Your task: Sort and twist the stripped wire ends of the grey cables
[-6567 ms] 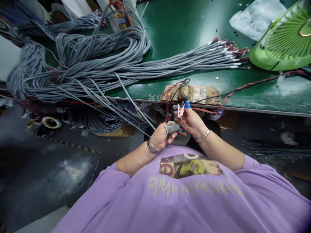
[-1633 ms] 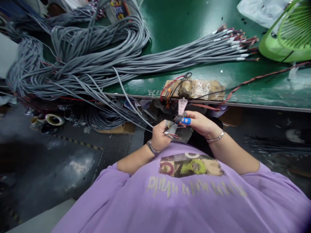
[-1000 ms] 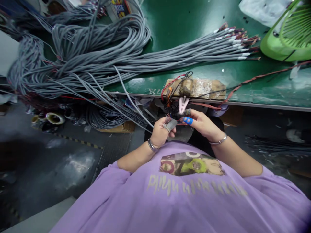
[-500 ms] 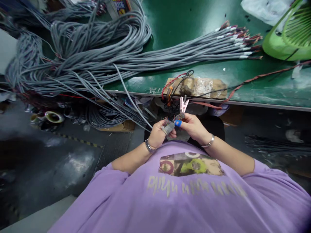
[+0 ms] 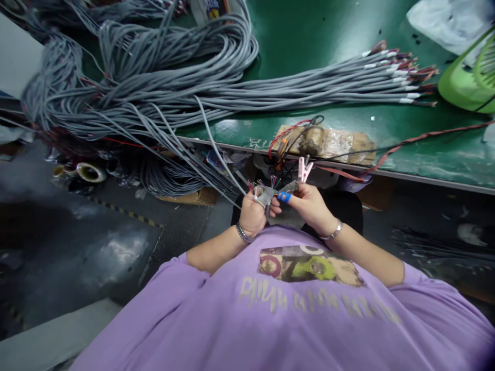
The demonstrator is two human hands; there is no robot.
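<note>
My left hand [image 5: 253, 212] is closed around the end of a grey cable [image 5: 220, 149], whose thin coloured wires [image 5: 274, 181] fan out above the fingers. Grey wrapping covers the left thumb. Close beside it, my right hand [image 5: 314, 206] pinches at the wires, with blue tape on the thumb and a grey covering on the index finger. What exactly sits between the right fingertips is too small to make out. Just beyond the right fingers, a pink clothespin [image 5: 304, 169] stands at the bench edge.
Grey cable bundles [image 5: 174, 67] lie along the green bench [image 5: 286, 41], their stripped ends to the right. A taped wooden block [image 5: 344, 146] with wires sits at the front edge. A green fan [image 5: 464, 85] stands at right. Coiled cable [image 5: 166, 178] lies below the bench.
The view has shifted, so the bench appears further right and lower. The coloured wires now spread upright above my left hand. Both hands stay close together.
</note>
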